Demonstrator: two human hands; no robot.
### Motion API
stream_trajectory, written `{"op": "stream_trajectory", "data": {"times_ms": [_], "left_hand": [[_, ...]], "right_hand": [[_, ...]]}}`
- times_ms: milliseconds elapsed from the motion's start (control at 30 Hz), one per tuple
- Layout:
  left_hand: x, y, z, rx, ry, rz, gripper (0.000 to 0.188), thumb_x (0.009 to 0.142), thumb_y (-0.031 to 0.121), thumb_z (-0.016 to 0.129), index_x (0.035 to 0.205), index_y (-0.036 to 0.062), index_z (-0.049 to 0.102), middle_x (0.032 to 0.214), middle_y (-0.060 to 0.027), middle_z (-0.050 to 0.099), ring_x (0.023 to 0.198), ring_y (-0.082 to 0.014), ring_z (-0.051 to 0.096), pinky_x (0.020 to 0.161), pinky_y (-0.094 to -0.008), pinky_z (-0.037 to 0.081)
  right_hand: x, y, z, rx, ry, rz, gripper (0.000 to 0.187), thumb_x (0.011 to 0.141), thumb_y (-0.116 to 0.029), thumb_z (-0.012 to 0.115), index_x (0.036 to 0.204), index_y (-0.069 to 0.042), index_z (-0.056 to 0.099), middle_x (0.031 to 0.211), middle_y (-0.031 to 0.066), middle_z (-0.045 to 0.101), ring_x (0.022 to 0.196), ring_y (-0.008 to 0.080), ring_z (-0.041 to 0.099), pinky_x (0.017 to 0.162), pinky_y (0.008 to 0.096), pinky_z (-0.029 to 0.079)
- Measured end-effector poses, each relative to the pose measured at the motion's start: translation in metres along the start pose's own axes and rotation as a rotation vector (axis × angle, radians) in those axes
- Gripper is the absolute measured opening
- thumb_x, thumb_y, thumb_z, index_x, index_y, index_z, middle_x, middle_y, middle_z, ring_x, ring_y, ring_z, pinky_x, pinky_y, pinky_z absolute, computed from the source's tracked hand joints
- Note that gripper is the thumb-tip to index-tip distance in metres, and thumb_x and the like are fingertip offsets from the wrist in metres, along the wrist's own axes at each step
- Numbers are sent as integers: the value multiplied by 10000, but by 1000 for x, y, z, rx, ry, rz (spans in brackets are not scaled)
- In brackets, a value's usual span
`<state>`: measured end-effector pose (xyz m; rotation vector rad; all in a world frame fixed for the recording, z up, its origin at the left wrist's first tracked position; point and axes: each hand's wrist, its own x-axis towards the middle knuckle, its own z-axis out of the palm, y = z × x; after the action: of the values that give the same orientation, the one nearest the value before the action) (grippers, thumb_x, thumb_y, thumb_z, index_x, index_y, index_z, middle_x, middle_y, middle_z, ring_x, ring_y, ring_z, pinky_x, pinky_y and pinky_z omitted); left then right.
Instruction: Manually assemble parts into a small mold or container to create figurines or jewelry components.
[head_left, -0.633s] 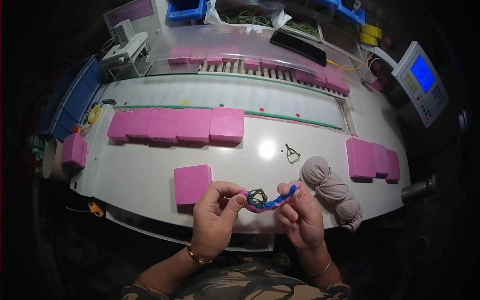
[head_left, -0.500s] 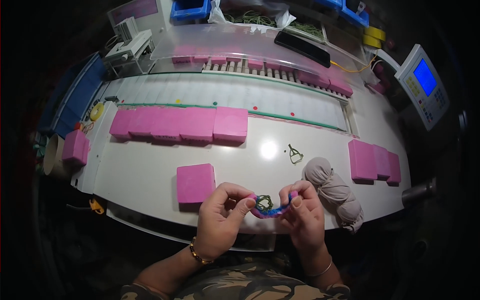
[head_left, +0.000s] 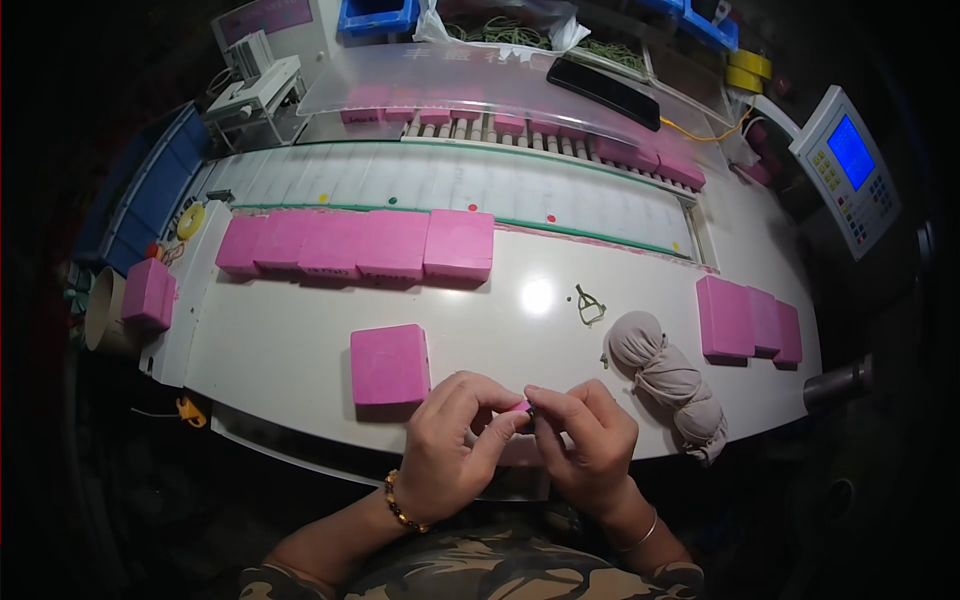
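Factory packing station, conveyor belt (head_left: pixel 450 190), control panel (head_left: pixel 848 165), parts bins (head_left: pixel 375 15)

Bright overhead light leaves a glare spot on the white table (head_left: pixel 300 350). Surroundings fall dark; fisheye bends the edges, with black corners. Centre is sharp.

1. A row of flat pink square packages (head_left: pixel 360 245) lies at ten o'clock on the white table.
2. One pink square package (head_left: pixel 389 363) sits alone at eight o'clock of centre.
3. Three pink packages (head_left: pixel 748 320) stand at three o'clock.
4. A tilted blue screen (head_left: pixel 851 150) in a white panel glows at two o'clock.
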<state>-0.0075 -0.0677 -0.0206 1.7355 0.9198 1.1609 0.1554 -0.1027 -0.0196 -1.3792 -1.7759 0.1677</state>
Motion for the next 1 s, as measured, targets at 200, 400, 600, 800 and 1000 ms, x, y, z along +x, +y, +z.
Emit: {"op": "stream_trajectory", "data": {"times_ms": [200, 400, 600, 800, 1000], "left_hand": [[-2, -3, 4, 27, 45, 32, 105, 847, 12, 701, 917, 2, 623, 815, -100, 617, 639, -171, 601, 518, -274, 481], [-6, -6, 9, -51, 102, -3, 116, 843, 0, 703, 926, 6, 623, 817, -97, 619, 635, -151, 595, 532, -272, 474], [-16, -2, 7, 17, 30, 153, 161, 840, -25, 703, 972, -5, 614, 879, -102, 613, 713, -144, 589, 604, -244, 493], [-7, -3, 6, 100, -76, 191, 173, 822, -23, 710, 969, 5, 624, 856, -109, 621, 663, -179, 583, 558, -279, 482], [8, -9, -2, 224, -137, 19, 138, 859, -10, 666, 988, -16, 618, 861, -114, 605, 695, -195, 602, 574, -274, 484]], "right_hand": [[-3, 2, 4, -164, 28, -73, 303, 699, -40, 742, 998, -77, 714, 695, 42, 549, 523, 200, 542, 456, 315, 401], [-2, 1, 7, 8, 65, 59, 255, 724, 16, 719, 972, -43, 706, 702, 64, 554, 528, 188, 543, 470, 293, 415], [-2, 12, 7, 385, 151, 381, 124, 849, 55, 626, 962, 24, 664, 709, 8, 541, 571, 50, 476, 522, 206, 397], [6, 11, 5, 990, 140, 744, 95, 933, -8, 577, 1012, -9, 631, 826, -37, 546, 738, 12, 448, 658, 173, 366], [13, 23, -6, 1128, 134, 660, 99, 922, -22, 580, 1005, -24, 633, 914, -15, 568, 763, 41, 486, 680, 185, 391]]}}
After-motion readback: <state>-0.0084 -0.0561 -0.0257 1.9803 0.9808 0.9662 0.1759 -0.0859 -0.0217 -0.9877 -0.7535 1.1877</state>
